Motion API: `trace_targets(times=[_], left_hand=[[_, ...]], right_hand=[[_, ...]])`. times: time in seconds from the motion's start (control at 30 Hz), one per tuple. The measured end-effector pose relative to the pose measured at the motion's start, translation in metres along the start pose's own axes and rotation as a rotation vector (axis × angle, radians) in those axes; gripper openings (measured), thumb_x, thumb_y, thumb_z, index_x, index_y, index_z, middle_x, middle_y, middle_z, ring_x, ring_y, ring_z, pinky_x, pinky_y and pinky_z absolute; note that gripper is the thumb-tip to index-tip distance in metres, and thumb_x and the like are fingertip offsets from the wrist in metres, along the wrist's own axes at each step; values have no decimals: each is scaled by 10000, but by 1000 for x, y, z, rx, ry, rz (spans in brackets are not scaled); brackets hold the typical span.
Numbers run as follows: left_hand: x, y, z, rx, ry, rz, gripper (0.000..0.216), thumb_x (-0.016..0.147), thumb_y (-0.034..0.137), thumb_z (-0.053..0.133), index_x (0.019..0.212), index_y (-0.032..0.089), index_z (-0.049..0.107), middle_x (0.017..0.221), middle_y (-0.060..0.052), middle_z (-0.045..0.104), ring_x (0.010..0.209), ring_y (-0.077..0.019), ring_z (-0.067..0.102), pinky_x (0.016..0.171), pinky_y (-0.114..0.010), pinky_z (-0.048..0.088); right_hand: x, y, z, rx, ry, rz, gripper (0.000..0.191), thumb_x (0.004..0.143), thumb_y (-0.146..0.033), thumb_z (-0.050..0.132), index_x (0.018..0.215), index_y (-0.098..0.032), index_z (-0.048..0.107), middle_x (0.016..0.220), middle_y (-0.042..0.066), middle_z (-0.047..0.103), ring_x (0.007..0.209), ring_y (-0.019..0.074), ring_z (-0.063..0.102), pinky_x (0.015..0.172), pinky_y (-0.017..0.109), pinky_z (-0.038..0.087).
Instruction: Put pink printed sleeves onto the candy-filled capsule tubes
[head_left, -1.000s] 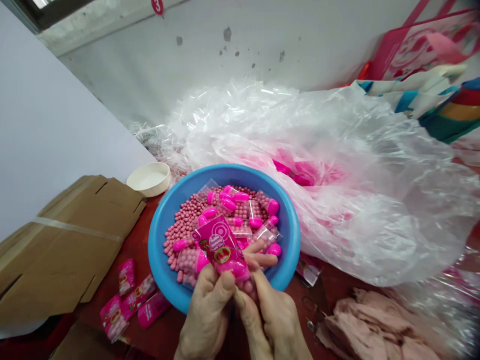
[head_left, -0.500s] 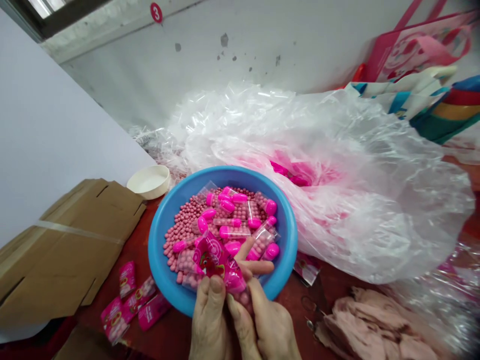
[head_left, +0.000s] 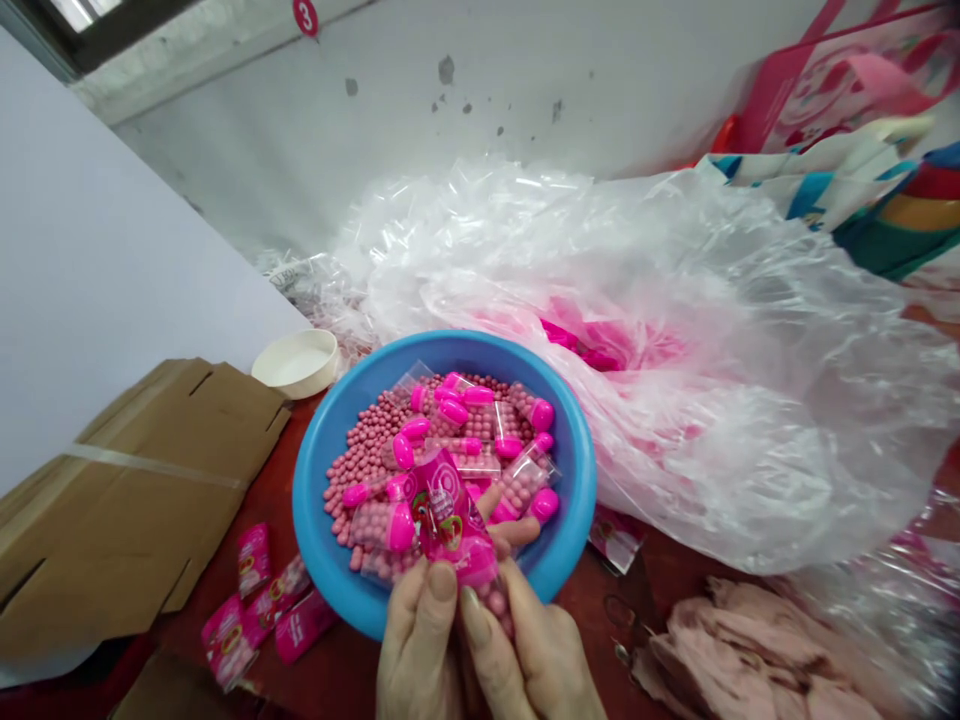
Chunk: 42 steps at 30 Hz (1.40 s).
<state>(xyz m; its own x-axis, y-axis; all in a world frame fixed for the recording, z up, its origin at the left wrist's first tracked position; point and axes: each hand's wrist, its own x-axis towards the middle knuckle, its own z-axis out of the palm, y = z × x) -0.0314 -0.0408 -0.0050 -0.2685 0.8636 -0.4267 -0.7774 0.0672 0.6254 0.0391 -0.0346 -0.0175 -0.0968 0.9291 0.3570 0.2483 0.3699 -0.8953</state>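
Both hands are closed on one pink printed candy packet (head_left: 448, 505), held over the near side of a blue basin (head_left: 309, 510). My left hand (head_left: 420, 640) pinches its lower left edge with the thumb on top. At the lower right end, my right hand (head_left: 536, 640) grips it between thumb and fingers, where pink balls show through clear plastic. Some of its fingers stretch out over the basin. Inside the basin are loose pink candy balls (head_left: 367, 430) and several clear containers with bright pink caps (head_left: 541, 412), filled with the same balls.
Left of the basin lie several printed packets (head_left: 253, 555), flattened cardboard (head_left: 135, 480) and a white dish (head_left: 296, 362). A large clear plastic bag (head_left: 675, 270) with pink pieces in it spreads behind and right. Crumpled pinkish cloth (head_left: 742, 650) lies at the lower right.
The printed packet has turned more upright and looks smoother, its front now facing me. Both hands keep hold of it in nearly the same place. The view has shifted slightly.
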Motion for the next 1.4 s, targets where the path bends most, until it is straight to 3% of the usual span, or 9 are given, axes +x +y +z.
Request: trace_targets(times=[0.07,0.23,0.4,0.5,0.6,0.73,0.87,1.07,1.4], left_hand=[[-3,-4,0,-18,-5,6,159,754,354,707,787,219,784,757,-81,768,782,-246,703,785,-335,552],[-4,-7,0,-47,101,-35,159,635,346,813,747,237,789,731,-58,768,688,-218,695,792,-350,551],[5,-3,-4,-41,-57,49,253,742,432,713,831,207,785,833,-77,764,793,-216,697,760,-300,557],[10,-1,-8,17,-29,110,124,697,327,778,771,228,785,705,-27,757,590,-116,665,578,-165,534],[10,-3,-4,70,58,142,197,598,302,846,749,197,778,601,-9,722,435,-80,594,495,-160,525],[5,-7,8,37,267,155,277,504,361,882,629,178,716,424,39,623,332,-69,530,367,-138,464],[3,-5,16,25,298,66,372,496,429,871,530,140,640,350,37,563,267,-45,449,253,-95,306],[6,1,19,17,363,81,378,451,344,907,541,140,602,415,55,599,319,-38,494,336,-110,399],[5,-2,27,37,390,114,384,435,391,900,533,161,609,357,73,544,285,-21,441,326,-94,366]], right_hand=[[2,1,1,1,20,-42,431,1008,-404,268,1250,-147,515,756,75,758,509,185,696,458,237,525],[4,9,2,11,0,-65,369,1009,-390,283,1163,-178,542,611,20,713,442,178,670,419,227,501],[12,18,-11,-19,44,-159,428,974,-488,313,1116,-181,575,819,67,696,678,175,690,586,243,540],[21,19,-23,-123,113,-226,227,926,-337,529,1068,-189,627,878,62,648,794,174,649,667,247,540],[27,18,-28,-56,89,-202,233,868,-151,607,1081,-235,650,865,23,617,792,148,631,675,238,545],[25,19,-25,-86,61,-237,263,884,-76,548,1100,-189,644,838,33,627,790,149,625,666,240,546],[26,25,-23,-311,77,-439,245,931,-117,480,1121,-111,635,851,92,664,833,192,602,725,306,540],[38,25,-19,-421,143,-715,179,895,-31,464,970,4,623,780,148,690,813,229,623,747,394,538],[47,22,-18,-486,164,-737,224,927,-34,379,897,-52,601,689,96,657,727,217,621,722,385,533]])
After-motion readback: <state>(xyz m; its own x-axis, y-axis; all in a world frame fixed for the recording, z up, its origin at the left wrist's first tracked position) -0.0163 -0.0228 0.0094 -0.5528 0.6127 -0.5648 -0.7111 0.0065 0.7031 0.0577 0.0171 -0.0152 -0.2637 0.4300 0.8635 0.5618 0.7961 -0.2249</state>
